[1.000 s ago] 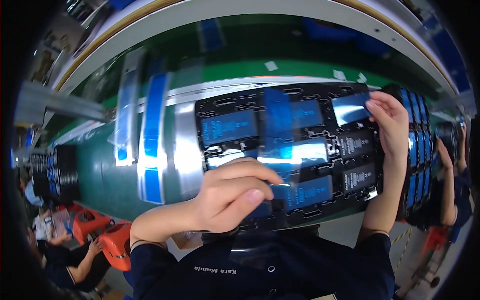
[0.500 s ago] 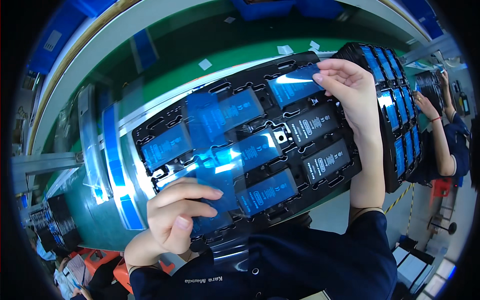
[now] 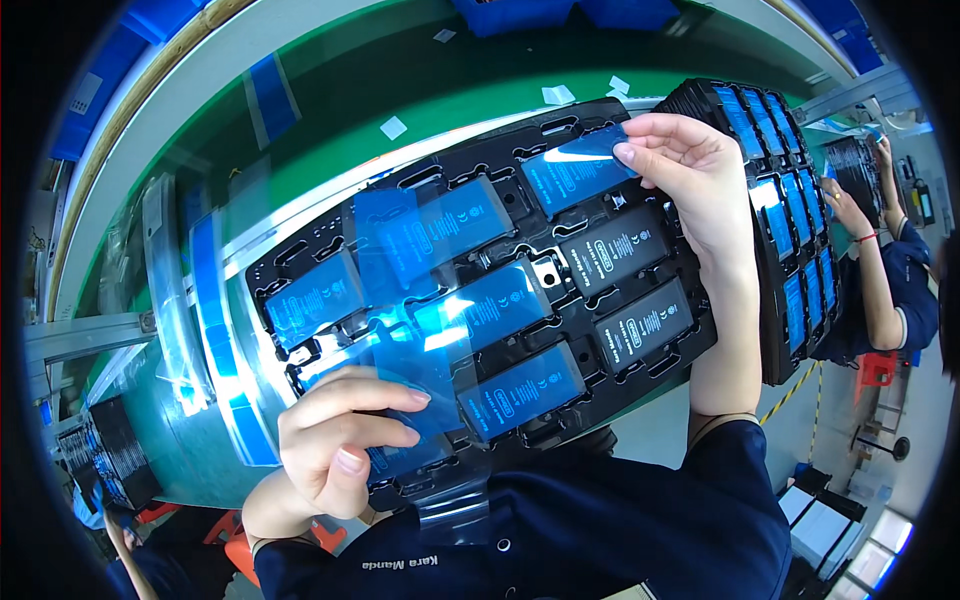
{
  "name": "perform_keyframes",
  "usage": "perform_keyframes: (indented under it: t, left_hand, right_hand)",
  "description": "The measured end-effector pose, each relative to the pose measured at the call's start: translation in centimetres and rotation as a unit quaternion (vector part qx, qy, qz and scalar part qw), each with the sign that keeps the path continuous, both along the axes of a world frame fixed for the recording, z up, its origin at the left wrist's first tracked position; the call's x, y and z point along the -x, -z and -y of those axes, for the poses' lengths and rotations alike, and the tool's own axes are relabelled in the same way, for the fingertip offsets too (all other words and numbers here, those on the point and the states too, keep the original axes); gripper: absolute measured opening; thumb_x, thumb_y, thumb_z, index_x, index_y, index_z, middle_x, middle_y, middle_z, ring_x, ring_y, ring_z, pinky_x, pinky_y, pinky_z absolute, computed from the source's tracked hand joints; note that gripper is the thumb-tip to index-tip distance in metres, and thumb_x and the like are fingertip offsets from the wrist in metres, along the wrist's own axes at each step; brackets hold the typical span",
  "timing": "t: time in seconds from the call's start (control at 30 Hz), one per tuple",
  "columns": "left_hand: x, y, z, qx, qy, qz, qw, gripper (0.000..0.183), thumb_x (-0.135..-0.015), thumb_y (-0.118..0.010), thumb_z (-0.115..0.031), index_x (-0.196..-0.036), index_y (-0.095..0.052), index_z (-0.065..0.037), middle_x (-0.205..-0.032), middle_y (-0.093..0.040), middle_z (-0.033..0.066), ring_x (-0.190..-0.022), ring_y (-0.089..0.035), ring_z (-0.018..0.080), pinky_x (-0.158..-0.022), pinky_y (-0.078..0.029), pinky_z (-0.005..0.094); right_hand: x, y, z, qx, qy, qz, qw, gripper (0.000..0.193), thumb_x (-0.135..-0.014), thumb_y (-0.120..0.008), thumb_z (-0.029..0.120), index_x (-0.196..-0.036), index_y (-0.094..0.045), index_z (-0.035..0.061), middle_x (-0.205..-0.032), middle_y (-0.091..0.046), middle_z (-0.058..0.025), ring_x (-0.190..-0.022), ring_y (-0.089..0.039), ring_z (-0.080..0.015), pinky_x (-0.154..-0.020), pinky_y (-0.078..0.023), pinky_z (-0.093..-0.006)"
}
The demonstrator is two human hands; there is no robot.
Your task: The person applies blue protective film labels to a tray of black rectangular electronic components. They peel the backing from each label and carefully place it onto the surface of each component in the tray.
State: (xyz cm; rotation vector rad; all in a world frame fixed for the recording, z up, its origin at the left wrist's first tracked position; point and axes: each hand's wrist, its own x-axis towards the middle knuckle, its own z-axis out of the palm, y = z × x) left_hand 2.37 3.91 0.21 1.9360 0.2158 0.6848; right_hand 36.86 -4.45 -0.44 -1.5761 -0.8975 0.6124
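Compared with a second ago, our whole view is swung round and tilted, bench edge included, so we log that mostly as head motion. The real difference: the blue film (image 3: 582, 172) at the tray's far right now shows print through it where it was mostly white glare, so we judge it to be lying close over its cell. Our right hand (image 3: 700, 172) pinches that film's outer corner between thumb and forefinger. Our left hand (image 3: 335, 435) is loosely curled, thumb apart, fingertips at the edge of the blue film strip (image 3: 410, 350) crossing the tray; we can't tell if it grips it. The black tray (image 3: 325, 238) sits right in front of us; in its right column the middle cell (image 3: 615, 250) and the near cell (image 3: 645, 325) show no blue. Room-wise: the tray stack (image 3: 705, 105) crowds the right edge, loose strips (image 3: 215, 330) lie just beside the left, our torso closes the near side. Most open is the far side, green bench (image 3: 500, 75) with a few paper scraps (image 3: 557, 95).
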Motion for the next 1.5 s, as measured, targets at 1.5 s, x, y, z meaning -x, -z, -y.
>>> perform_keyframes:
  t: [1.5]
  left_hand:
    - [-0.3,-0.5,0.3,-0.045,-0.011,-0.016,0.999,0.011,-0.079,-0.070,-0.002,-0.088,-0.068,0.002,-0.091,-0.069,0.0167,-0.074,-0.067,0.0266,-0.065,-0.052,0.0334]
  right_hand:
    - [3.1,-2.7,1.4,0.020,-0.011,0.386,0.922,0.045,-0.070,-0.077,-0.002,-0.114,-0.065,0.0009,-0.104,-0.060,-0.0070,-0.070,-0.047,-0.0070,-0.059,-0.041,-0.0195]
